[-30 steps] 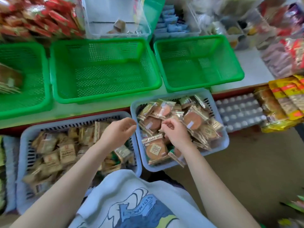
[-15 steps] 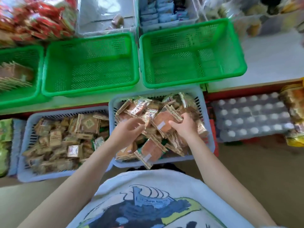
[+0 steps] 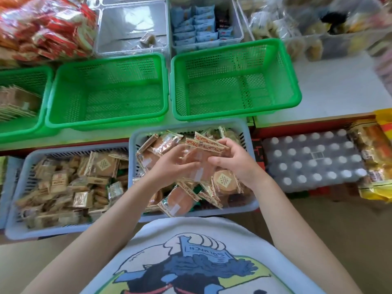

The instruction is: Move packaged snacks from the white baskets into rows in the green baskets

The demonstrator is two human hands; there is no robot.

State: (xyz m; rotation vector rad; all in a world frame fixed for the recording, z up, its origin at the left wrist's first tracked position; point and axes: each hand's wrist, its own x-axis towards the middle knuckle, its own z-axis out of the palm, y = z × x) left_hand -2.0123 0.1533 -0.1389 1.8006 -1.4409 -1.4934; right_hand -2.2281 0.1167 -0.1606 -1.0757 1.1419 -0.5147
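Two white baskets sit low in front of me. The right white basket holds round cakes in clear wrappers with orange-gold edges. The left white basket holds small tan packets. Above the right basket, my left hand and my right hand together hold a clear packaged cake, fingers on either side of it. On the counter beyond stand two bare green baskets, the middle green basket and the right green basket. A third green basket at the far left holds a row of tan packets.
A shrink-wrapped pack of white-capped bottles lies right of the white baskets, with yellow bags beyond it. Clear bins of snacks and red packets line the back. White counter surface stretches right of the green baskets.
My left hand has come over from the left white basket to the right one. Both hands have lifted a wrapped cake out of the pile. The view has shifted right.
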